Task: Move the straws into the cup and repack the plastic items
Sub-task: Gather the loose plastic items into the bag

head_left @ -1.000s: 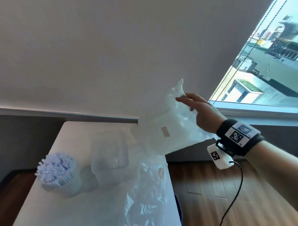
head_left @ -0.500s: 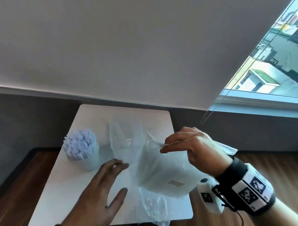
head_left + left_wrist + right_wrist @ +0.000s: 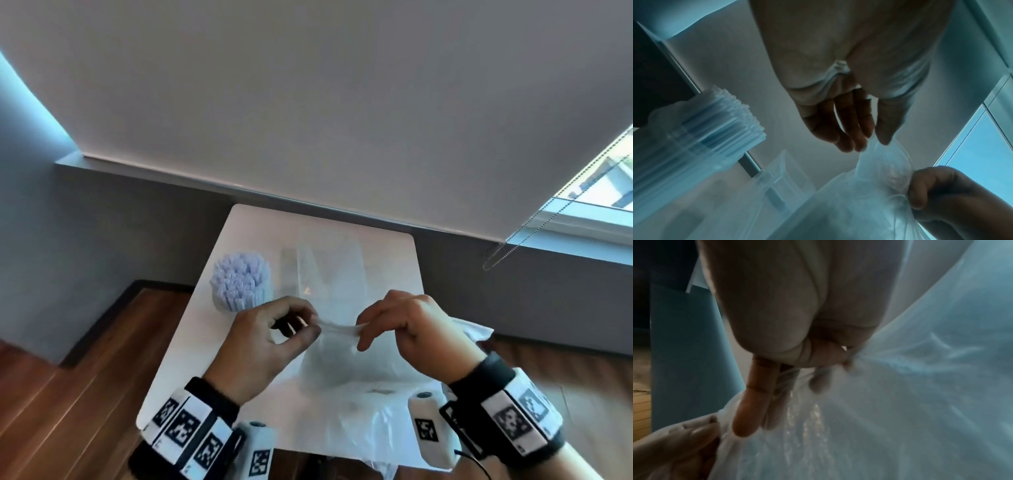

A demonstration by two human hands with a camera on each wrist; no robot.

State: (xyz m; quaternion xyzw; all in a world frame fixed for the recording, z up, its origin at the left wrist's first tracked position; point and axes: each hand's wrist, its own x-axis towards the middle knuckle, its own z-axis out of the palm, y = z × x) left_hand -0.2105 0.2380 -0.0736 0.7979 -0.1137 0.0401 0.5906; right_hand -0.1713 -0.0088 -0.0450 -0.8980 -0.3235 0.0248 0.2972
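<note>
A clear plastic bag (image 3: 356,359) rests on the white table (image 3: 246,226) in front of me. My left hand (image 3: 308,329) pinches the left side of its top edge, and my right hand (image 3: 363,334) pinches the right side, so the edge stretches between them. The left wrist view shows my left hand (image 3: 871,144) gripping the bag (image 3: 869,203) from above. The right wrist view has my right hand (image 3: 826,369) bunching the bag (image 3: 920,386). A cup (image 3: 239,301) full of pale straws (image 3: 239,277) stands at the left. Clear plastic containers (image 3: 325,270) sit behind the bag.
A second crumpled clear bag (image 3: 370,435) hangs over the table's near edge. A dark wall and a roller blind with a bead chain (image 3: 496,253) stand behind the table. Wooden floor (image 3: 68,394) lies to the left and right.
My right hand brought the bag down from mid-air to the table. My left hand came into view and took hold of the bag's top edge.
</note>
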